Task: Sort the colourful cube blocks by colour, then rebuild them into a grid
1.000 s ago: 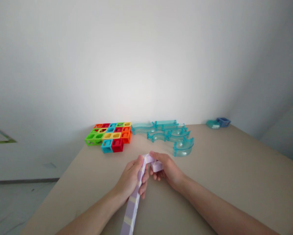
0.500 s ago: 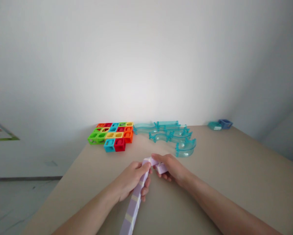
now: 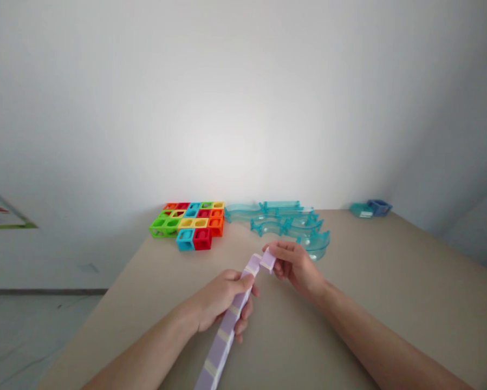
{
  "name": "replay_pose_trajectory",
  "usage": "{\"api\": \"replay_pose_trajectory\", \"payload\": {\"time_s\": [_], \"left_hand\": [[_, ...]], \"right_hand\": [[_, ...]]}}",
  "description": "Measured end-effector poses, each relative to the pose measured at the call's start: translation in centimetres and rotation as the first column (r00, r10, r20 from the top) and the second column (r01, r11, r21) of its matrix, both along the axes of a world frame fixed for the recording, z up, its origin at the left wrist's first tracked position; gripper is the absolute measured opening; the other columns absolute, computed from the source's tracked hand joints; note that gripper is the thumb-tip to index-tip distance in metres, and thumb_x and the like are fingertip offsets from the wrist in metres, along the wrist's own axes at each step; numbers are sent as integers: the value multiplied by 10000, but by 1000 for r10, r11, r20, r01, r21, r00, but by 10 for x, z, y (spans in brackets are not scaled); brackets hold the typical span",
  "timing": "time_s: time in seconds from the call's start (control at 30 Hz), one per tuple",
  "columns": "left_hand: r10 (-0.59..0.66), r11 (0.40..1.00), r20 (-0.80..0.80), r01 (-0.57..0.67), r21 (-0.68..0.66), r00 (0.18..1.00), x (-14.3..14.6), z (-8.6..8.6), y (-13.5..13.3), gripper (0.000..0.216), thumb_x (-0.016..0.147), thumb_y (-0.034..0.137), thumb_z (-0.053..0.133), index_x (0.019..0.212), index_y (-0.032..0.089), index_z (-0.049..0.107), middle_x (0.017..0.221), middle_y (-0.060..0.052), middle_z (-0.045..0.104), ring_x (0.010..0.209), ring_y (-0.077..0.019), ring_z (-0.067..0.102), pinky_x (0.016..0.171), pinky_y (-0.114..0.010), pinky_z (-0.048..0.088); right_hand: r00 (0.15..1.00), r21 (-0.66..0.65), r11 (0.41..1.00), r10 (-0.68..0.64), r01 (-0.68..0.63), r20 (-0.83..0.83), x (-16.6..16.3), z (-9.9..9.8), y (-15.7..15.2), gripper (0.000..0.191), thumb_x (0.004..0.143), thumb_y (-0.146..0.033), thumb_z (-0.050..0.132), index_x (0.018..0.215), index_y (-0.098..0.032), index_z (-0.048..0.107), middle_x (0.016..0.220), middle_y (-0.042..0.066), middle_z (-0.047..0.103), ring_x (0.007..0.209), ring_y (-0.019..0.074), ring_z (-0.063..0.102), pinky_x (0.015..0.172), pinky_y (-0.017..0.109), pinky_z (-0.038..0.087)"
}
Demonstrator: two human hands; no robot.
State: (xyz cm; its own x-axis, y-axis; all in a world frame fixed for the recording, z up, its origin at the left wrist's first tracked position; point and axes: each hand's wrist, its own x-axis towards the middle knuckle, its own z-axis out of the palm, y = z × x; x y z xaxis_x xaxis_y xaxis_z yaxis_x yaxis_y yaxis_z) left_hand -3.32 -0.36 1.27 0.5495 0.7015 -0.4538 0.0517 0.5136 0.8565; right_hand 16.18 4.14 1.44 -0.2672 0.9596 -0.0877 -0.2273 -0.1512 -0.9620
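Observation:
A long lilac-and-cream segmented bar, which looks like a twisty snake puzzle (image 3: pixel 218 352), runs from the bottom edge up to the middle of the view. Around its upper part my left hand (image 3: pixel 222 300) is wrapped, with the thumb on top. The short end section (image 3: pixel 268 260) turns off to the right at the tip, and my right hand (image 3: pixel 294 265) pinches it between thumb and fingers. Whether that section touches the bar along its whole edge I cannot tell. The bar's near end is out of view.
Colourful hollow cubes (image 3: pixel 202 238) stand in rows at the back left of the table (image 3: pixel 389 303). Beside them lie several clear teal track pieces (image 3: pixel 267 227). A teal piece (image 3: pixel 361 210) and a blue block (image 3: pixel 378 207) sit by the wall at the back right.
My right hand has moved up and slightly right, swinging the puzzle's end section to a new angle. The left hand keeps its hold; the view has shifted slightly.

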Motion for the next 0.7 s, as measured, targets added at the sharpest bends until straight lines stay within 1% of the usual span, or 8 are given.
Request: {"api": "replay_pose_trajectory", "payload": {"time_s": [0.07,0.17,0.23,0.33,0.4,0.53,0.63,0.7], "left_hand": [[-44,998,26,45,-37,999,0,1,-1,429,827,606,538,922,193,476,517,54,520,352,-109,471,389,-277,478],[-94,994,-23,93,-63,995,3,2,-2,467,801,635,557,938,199,464,508,67,504,337,-98,449,373,-262,464],[-68,997,-66,65,-51,995,5,1,-2,457,813,635,535,955,208,453,517,75,499,326,-93,438,360,-255,457],[80,994,-119,-71,77,990,9,-3,-1,420,825,614,532,919,217,434,586,75,509,338,-76,428,348,-244,458],[139,982,-132,-120,142,981,11,-5,0,425,816,619,542,893,214,436,625,72,500,349,-63,411,335,-228,448],[98,989,-151,-79,129,984,11,-6,-1,438,829,640,490,898,208,454,612,77,463,330,-55,374,308,-216,424],[75,989,-185,-50,137,980,12,-4,-2,416,847,622,463,856,206,443,579,85,433,318,-53,365,303,-216,428],[74,989,-180,-50,136,981,12,-3,-3,410,850,617,462,852,208,436,574,90,421,321,-47,356,311,-228,450]], "right_hand": [[1000,-8,1000,-14,14,-26,0,3,-1,319,662,-423,763,753,-134,666,421,-62,470,368,51,370,372,183,250],[1000,-40,999,-15,15,-6,-2,5,-3,307,670,-413,766,678,-143,621,425,-69,440,369,51,351,372,196,226],[1000,-38,999,-9,9,22,-4,4,-4,344,696,-433,751,612,-159,560,433,-68,424,379,53,341,374,202,215],[993,0,1000,11,-11,114,-8,0,-5,414,746,-517,700,598,-175,520,444,-64,416,394,61,327,378,209,221],[982,17,999,33,-37,186,-10,-2,-6,448,756,-580,670,622,-177,529,459,-67,403,403,62,314,380,210,226],[953,47,995,66,-83,296,-12,-4,-7,496,747,-648,643,634,-176,541,488,-78,348,423,63,288,389,214,231],[935,70,995,47,-77,351,-13,-4,-8,498,753,-656,631,639,-177,556,490,-77,336,429,69,290,397,223,224],[933,88,994,31,-67,358,-13,-2,-9,492,760,-651,624,636,-178,563,496,-71,351,435,75,311,411,231,232]]}}
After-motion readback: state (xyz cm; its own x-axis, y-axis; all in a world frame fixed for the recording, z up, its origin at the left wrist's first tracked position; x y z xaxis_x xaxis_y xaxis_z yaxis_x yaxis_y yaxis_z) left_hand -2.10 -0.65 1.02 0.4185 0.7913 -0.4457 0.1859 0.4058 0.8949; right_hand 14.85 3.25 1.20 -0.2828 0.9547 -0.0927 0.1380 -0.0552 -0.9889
